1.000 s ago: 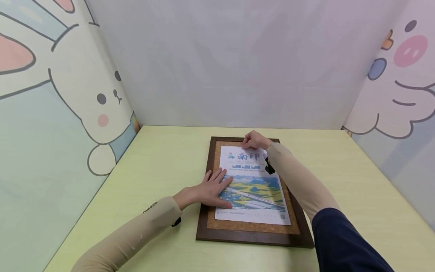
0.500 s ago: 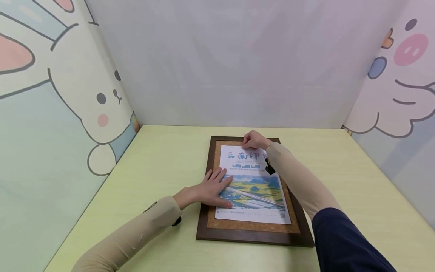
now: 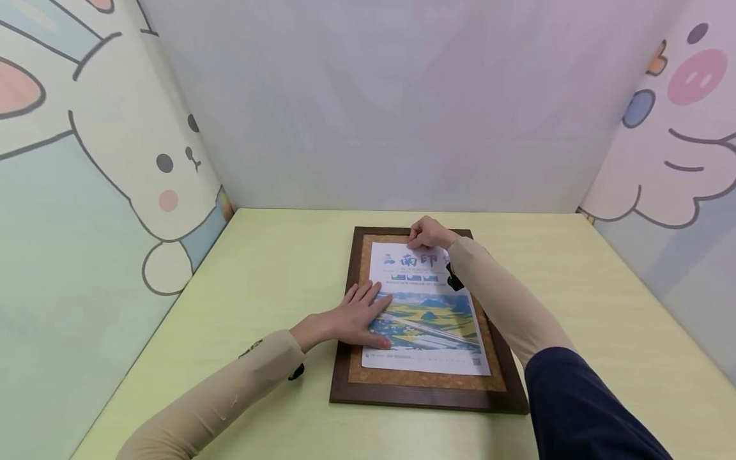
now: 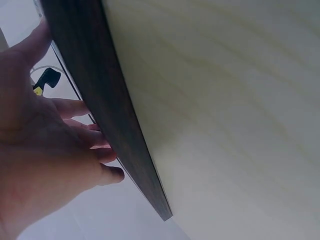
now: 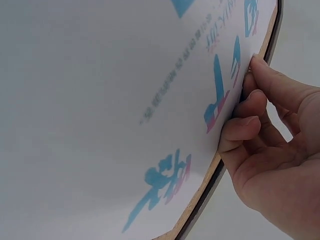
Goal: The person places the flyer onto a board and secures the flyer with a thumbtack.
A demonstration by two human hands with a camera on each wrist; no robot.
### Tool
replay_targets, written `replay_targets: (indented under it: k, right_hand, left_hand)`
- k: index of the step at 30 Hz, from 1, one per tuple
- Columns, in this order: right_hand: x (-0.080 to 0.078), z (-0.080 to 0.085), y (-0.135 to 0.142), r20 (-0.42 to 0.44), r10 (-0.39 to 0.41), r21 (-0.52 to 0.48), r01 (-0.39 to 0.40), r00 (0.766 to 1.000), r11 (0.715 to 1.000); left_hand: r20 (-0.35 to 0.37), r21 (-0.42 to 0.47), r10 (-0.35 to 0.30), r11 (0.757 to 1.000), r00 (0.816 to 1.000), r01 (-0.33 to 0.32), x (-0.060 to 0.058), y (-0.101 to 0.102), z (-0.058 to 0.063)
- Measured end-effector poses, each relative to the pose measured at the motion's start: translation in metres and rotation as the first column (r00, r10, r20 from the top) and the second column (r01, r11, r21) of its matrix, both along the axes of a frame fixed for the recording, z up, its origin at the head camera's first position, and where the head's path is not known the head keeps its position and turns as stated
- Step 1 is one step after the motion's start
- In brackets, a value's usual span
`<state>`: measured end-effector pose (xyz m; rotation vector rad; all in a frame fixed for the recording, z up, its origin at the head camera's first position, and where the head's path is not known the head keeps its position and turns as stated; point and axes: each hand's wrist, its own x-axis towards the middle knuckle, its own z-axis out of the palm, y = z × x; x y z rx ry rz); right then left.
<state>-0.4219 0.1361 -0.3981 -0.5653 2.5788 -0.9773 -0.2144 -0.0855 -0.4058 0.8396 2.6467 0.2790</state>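
Observation:
A printed poster [image 3: 425, 358] with large blue characters and a landscape lies on a cork board [image 3: 425, 379] in a dark brown wooden frame [image 3: 431, 397]. My left hand [image 3: 356, 319] rests on the poster's left side, fingers spread. In the left wrist view, that hand [image 4: 45, 135] reaches over the side of the frame [image 4: 100, 100]. At the poster's top edge is my right hand [image 3: 428, 234], its fingers curled and bunched. The right wrist view shows the right hand's fingertips [image 5: 245, 129] against the paper [image 5: 100, 100]; I cannot tell whether they pinch something small.
The framed board lies on a pale yellow-green table [image 3: 287, 255]. A plain grey-white wall [image 3: 368, 108] stands behind it. Side panels with a cartoon rabbit [image 3: 138, 153] and a pink-nosed character [image 3: 690, 121] flank the table.
The view has shifted slightly, so the board and hands appear a little higher and further left. Both hands keep their places on the poster.

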Motion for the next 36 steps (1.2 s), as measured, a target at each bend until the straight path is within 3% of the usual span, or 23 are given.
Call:
replay_targets:
  k: [9,27,36]
  right_hand:
    - [0.003,0.002,-0.002,0.005,0.001,-0.020,0.000,1.000,1.000]
    - [-0.010,-0.002,0.004,0.029,-0.027,0.057,0.025,0.999,0.998]
    - [-0.004,0.002,0.003,0.048,-0.046,0.048,0.043,0.998,0.998]
  left_hand:
    - [0.002,0.005,-0.001,1.000,1.000,0.001,-0.002,-0.002,-0.002]
    - [-0.004,0.003,-0.001,1.000,1.000,0.001,-0.002,-0.001,-0.001]
    - [-0.002,0.005,-0.001,1.000,1.000,0.001,-0.003,-0.002,-0.003]
